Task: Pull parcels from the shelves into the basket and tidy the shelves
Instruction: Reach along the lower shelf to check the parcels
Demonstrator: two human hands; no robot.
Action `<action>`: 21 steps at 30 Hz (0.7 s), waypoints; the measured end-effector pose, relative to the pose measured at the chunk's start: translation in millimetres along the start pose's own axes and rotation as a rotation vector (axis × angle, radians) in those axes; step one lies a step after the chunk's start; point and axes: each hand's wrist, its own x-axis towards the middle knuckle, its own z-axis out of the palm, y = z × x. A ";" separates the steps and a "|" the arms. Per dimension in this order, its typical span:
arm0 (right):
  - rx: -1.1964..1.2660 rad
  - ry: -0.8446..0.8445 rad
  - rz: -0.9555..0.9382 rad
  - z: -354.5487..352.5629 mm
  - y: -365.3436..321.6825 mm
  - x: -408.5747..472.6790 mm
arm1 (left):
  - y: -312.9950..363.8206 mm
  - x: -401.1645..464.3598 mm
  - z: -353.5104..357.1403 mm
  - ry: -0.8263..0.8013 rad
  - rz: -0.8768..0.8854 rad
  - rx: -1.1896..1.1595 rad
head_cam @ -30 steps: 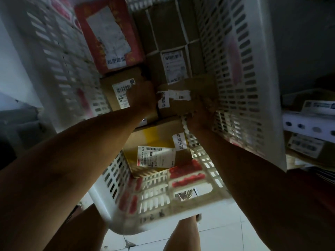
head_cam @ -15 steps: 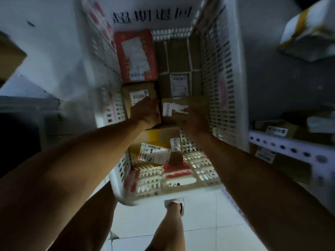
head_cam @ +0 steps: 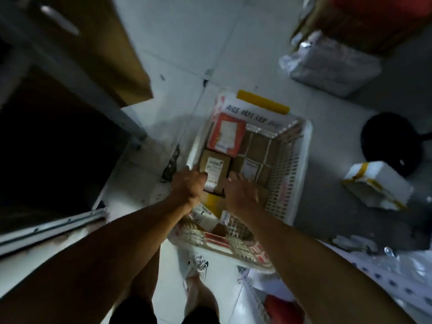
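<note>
Grey tiled floor [head_cam: 177, 43], dim light. White slotted basket [head_cam: 301, 169] sits on it, long axis running away from the person, tilted slightly right. Inside, near to far: yellow-topped box w/ labels [head_cam: 211, 203], small brown box [head_cam: 216, 170], strapped brown box [head_cam: 256, 157], red parcel [head_cam: 226, 134] at far end. Left hand [head_cam: 190, 185] fingers curled on basket's left rim beside small brown box. Right hand [head_cam: 240, 191] fingers roughly straight, over the boxes; contact unclear. White taped foam box [head_cam: 376, 185] lies right, well apart; shelf rail [head_cam: 51, 228] left.
</note>
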 end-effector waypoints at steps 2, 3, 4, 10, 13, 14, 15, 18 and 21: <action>-0.062 0.007 -0.075 -8.6 -15.0 -7.3 | -14.3 -23.7 1.3 0.002 -0.057 -0.114; -0.097 0.017 -0.118 -10.9 -23.6 -10.4 | -19.8 -37.5 0.3 0.038 -0.109 -0.176; -0.135 0.020 -0.161 -13.1 -33.0 -13.4 | -24.3 -53.2 -0.8 0.079 -0.174 -0.204; -0.338 -0.016 -0.387 -21.8 -113.6 -29.2 | -68.4 -142.1 31.7 0.124 -0.448 -0.224; -0.398 -0.030 -0.490 -14.2 -165.4 -34.9 | -88.2 -184.0 61.8 0.134 -0.558 -0.309; -0.420 -0.017 -0.531 -9.7 -184.2 -37.3 | -94.0 -198.1 73.5 0.135 -0.602 -0.349; -0.439 -0.013 -0.570 -4.3 -203.2 -41.9 | -99.0 -212.7 84.9 0.137 -0.649 -0.384; -0.497 -0.042 -0.663 15.0 -252.5 -62.0 | -104.7 -256.7 121.9 0.124 -0.775 -0.475; -0.551 -0.055 -0.758 33.0 -289.4 -83.9 | -104.5 -299.2 153.6 0.171 -0.880 -0.563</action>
